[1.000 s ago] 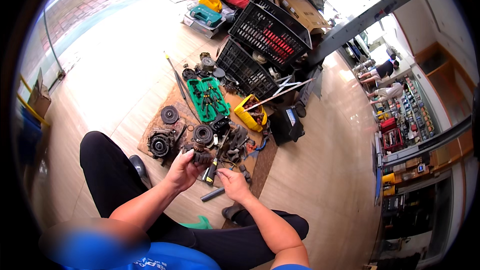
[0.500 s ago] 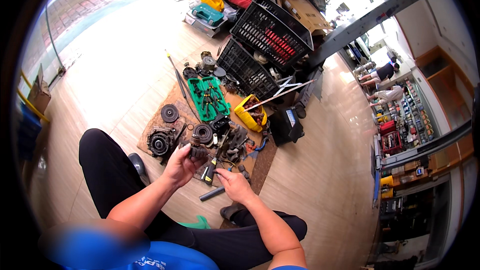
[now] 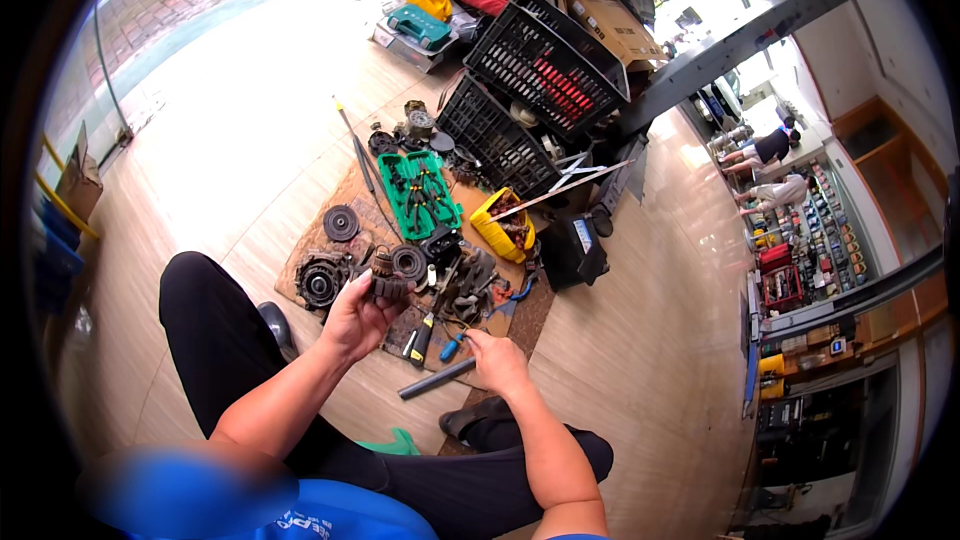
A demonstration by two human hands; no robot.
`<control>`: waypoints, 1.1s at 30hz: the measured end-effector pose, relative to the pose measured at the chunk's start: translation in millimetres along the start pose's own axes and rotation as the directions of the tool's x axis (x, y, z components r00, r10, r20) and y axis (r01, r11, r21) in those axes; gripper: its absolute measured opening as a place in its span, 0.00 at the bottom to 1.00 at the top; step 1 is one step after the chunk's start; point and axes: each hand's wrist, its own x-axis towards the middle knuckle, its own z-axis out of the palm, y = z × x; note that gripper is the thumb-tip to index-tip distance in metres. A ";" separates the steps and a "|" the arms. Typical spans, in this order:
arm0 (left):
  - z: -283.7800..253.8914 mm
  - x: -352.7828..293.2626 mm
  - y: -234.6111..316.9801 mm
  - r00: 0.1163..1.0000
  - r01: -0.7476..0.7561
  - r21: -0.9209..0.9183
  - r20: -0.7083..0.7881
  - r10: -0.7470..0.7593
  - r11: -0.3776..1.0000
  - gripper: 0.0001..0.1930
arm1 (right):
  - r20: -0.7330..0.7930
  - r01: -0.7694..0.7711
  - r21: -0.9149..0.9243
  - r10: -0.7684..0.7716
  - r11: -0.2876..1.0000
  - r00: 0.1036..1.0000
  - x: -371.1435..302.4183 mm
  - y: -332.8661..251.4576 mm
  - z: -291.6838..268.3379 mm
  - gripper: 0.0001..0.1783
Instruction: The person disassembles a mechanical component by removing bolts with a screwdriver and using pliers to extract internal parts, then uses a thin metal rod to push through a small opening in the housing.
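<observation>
Item, left hand (image 3: pixel 366 318), centre: fingers curled round a dark, ridged cylindrical metal part (image 3: pixel 391 287), above the brown cardboard sheet (image 3: pixel 347 190). Right hand (image 3: pixel 497 360), lower centre: fingertips drawn close together beside a blue-handled screwdriver (image 3: pixel 451 347); whether they grip anything cannot be told. Step, as judged: handling the part; any right-hand move here would call for a precise pinch among crowded tools.

Containers: open green plastic case (image 3: pixel 401 219), centre, dark pliers inside; yellow plastic bin (image 3: pixel 493 241), right of it, rust-brown pieces inside.
</observation>
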 end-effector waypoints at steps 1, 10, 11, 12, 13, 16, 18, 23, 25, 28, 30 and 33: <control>1.9 -0.3 2.1 1.000 -0.002 0.003 -0.002 0.002 1.000 0.21 | 0.005 0.002 0.008 -0.002 1.000 1.000 -0.3 0.7 -0.8 0.12; 12.5 -4.3 9.2 0.998 -0.032 -0.007 -0.050 0.032 0.999 0.23 | 0.000 0.090 0.007 -0.090 0.996 0.996 -2.7 2.2 -3.1 0.12; 13.6 -4.7 9.2 0.998 -0.029 0.010 -0.060 0.029 1.000 0.23 | 0.005 0.085 0.015 -0.085 0.996 0.996 -3.2 2.3 -2.4 0.12; 13.0 -2.9 8.1 0.998 -0.036 -0.002 -0.054 0.036 0.999 0.23 | 0.006 0.078 0.021 -0.078 0.997 0.997 -3.3 3.9 -3.1 0.12; 10.6 -1.2 7.3 0.998 -0.042 -0.013 -0.049 0.041 0.999 0.22 | 0.004 0.094 0.029 -0.094 0.995 0.996 -2.4 6.7 -1.9 0.12; 6.5 0.3 10.2 0.999 -0.022 -0.014 -0.047 0.021 1.000 0.21 | 0.010 0.109 0.048 -0.110 0.993 0.994 -4.7 15.6 -2.8 0.13; 3.9 1.4 11.4 0.996 -0.052 0.010 -0.068 0.052 0.999 0.22 | 0.042 0.113 0.031 -0.114 0.993 0.993 -2.7 10.0 -7.6 0.13; 2.7 3.4 7.5 0.998 -0.059 0.025 -0.035 0.060 0.998 0.23 | 0.011 0.065 0.013 -0.065 0.998 0.998 -2.3 10.0 -9.3 0.13; 3.4 2.4 8.5 0.997 -0.068 0.046 -0.028 0.069 0.997 0.24 | -0.007 0.067 0.029 -0.067 0.997 0.998 -1.4 10.0 -10.3 0.13; -4.0 4.9 11.0 0.997 -0.073 0.045 -0.019 0.074 0.996 0.25 | 0.022 0.087 0.031 -0.088 0.996 0.996 -3.1 10.2 -15.9 0.13; -6.0 5.6 12.1 0.997 -0.066 0.031 -0.038 0.068 0.997 0.25 | 0.055 0.138 0.025 -0.139 0.990 0.989 -2.9 10.7 -15.4 0.13; -7.9 6.8 14.6 0.997 -0.072 0.016 -0.035 0.072 0.997 0.24 | 0.092 0.196 -0.004 -0.195 0.981 0.976 -3.5 10.6 -9.0 0.14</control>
